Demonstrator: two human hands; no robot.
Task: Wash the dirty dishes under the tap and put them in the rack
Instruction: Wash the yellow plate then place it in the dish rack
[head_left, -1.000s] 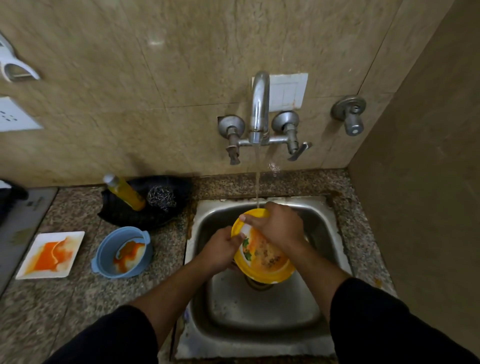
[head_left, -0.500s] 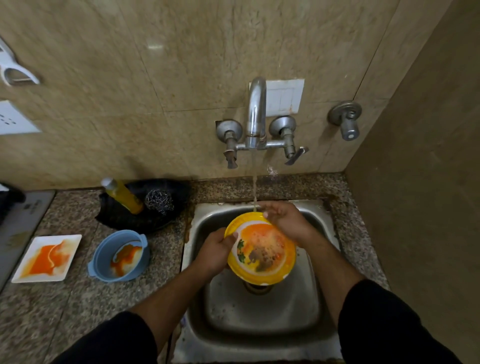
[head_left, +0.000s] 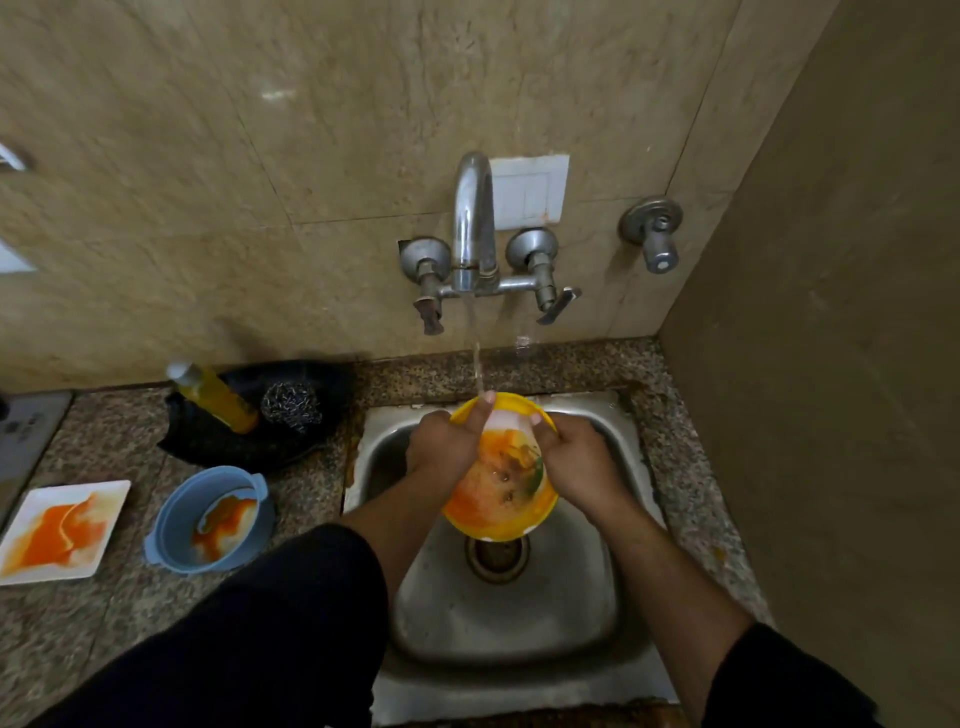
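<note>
A yellow plate (head_left: 493, 512) smeared with orange sauce is tilted over the steel sink (head_left: 613, 597), its top edge under the running tap (head_left: 474, 223). My left hand (head_left: 441, 447) grips the plate's left rim, thumb up at the top edge where the water lands. My right hand (head_left: 576, 457) holds the right rim, fingers curled round it. A dirty blue bowl (head_left: 171, 525) and a dirty white square plate (head_left: 111, 499) wait on the counter at the left. No rack is in view.
A black tray (head_left: 208, 441) behind the bowl carries a yellow soap bottle (head_left: 218, 397) and a steel scrubber (head_left: 291, 405). The granite counter (head_left: 104, 623) runs left of the sink. A side wall (head_left: 831, 415) closes off the right. A second valve (head_left: 652, 231) sticks out of the tiles.
My right hand has left the plate's top edge and now holds its right rim. My left hand has slid up the left rim to the top. The plate stands steeper under the stream.
</note>
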